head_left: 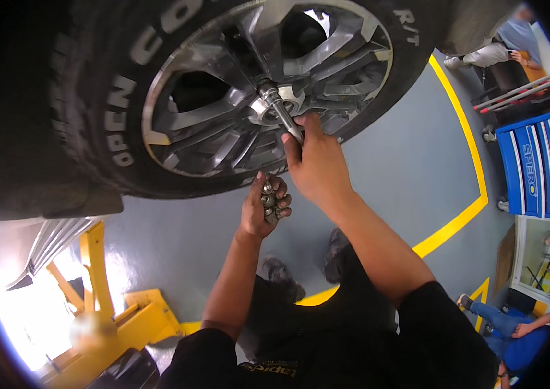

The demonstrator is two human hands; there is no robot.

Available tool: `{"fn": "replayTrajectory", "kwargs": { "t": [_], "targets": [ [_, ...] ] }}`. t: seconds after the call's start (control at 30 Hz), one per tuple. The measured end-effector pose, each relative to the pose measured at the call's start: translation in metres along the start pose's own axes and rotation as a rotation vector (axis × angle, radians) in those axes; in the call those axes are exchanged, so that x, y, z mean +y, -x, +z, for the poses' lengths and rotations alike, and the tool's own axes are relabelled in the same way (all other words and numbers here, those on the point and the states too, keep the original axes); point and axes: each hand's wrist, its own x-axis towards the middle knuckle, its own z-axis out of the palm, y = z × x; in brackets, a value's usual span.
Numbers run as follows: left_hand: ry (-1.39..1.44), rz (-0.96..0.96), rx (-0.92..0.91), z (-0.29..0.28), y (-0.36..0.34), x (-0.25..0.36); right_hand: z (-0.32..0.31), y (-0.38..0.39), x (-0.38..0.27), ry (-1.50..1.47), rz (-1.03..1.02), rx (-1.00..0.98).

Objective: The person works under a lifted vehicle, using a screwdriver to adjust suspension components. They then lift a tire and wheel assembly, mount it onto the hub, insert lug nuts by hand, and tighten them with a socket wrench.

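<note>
My right hand [320, 162] is closed around a chromed socket wrench [281, 111], whose far end sits at the hub of the wheel. The grey alloy wheel [200, 120] has several spokes and is wrapped in a black tire [109, 107] with raised white lettering. Below the tire's lower edge, my left hand [253, 212] cups several shiny lug nuts [268, 200] in its curled fingers. Both hands are close together, the left lower and apart from the wrench. The socket's mouth and what it fits over are hidden.
Yellow lift arms [96, 266] stand at the lower left. A yellow line [466, 129] crosses the grey floor [411, 175]. On the right are a blue tool cabinet [534, 165], a seated person in blue [525, 337] and another person [518, 48] farther back.
</note>
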Motion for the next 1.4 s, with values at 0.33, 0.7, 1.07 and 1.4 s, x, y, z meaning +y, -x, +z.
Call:
{"fn": "replayTrajectory", "kwargs": {
  "t": [0.33, 0.7, 1.07, 1.4],
  "targets": [
    [-0.303, 0.009, -0.260, -0.082, -0.116, -0.015, 0.026, 0.006, 0.021, -1.231, 0.308, -0.291],
    [-0.540, -0.017, 0.025, -0.191, -0.120, -0.045, 0.045, 0.005, 0.008, 0.734, -0.253, 0.351],
    [-0.900, 0.237, 0.033, -0.201, -0.134, -0.047, 0.019, -0.003, 0.012, -0.338, 0.229, 0.003],
    [-0.872, 0.243, 0.049, -0.206, -0.142, -0.051, 0.027, 0.002, 0.014, 0.457, -0.146, 0.277]
  ]
}}
